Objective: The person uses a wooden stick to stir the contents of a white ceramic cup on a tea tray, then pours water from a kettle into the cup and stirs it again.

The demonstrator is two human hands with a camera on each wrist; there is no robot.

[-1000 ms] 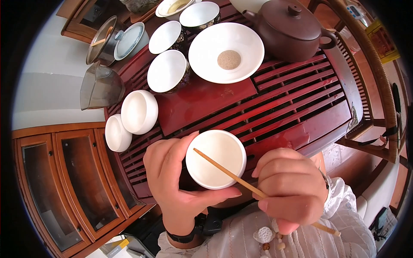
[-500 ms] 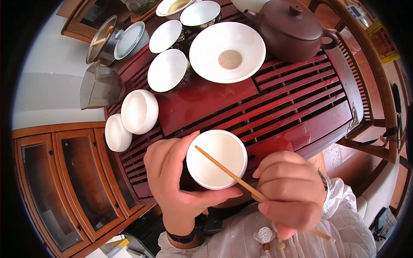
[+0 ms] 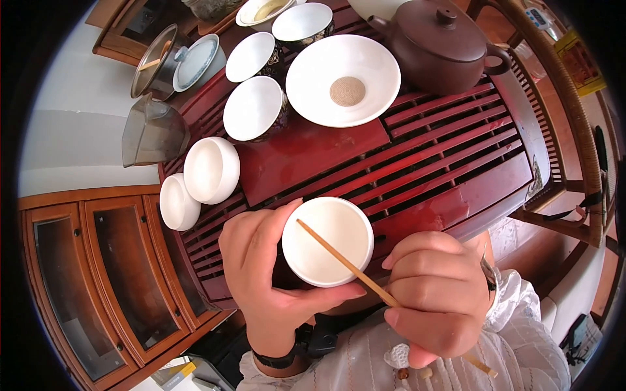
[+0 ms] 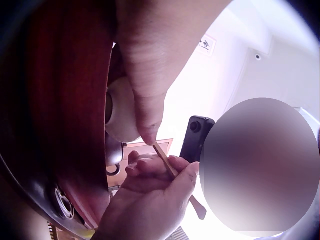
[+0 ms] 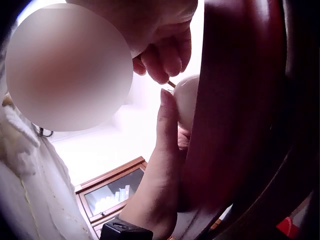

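Observation:
In the head view a white cup (image 3: 326, 228) faces up with its mouth visible; the left hand (image 3: 264, 274) grips it between thumb and fingers from the left. The right hand (image 3: 437, 293) pinches a thin wooden stick (image 3: 349, 264), its far tip over the cup's mouth and its other end sticking out below the hand. Whether the tip touches the inside cannot be told. In the left wrist view the right hand (image 4: 155, 200) holds the stick (image 4: 167, 162) beside the cup (image 4: 122, 110). The right wrist view shows the left thumb along the cup (image 5: 186, 102).
A slatted red tea tray (image 3: 313, 163) bears two small white cups (image 3: 212, 169), several dark-patterned cups (image 3: 254, 107), a wide white bowl (image 3: 306, 81) with a brown disc inside, and a brown teapot (image 3: 440, 49). A glass pitcher (image 3: 153, 133) stands left; a wicker chair (image 3: 590, 163) is at right.
The right hand has shifted slightly down with the stick, whose lower end has moved left. The left hand and the cup stay almost where they were.

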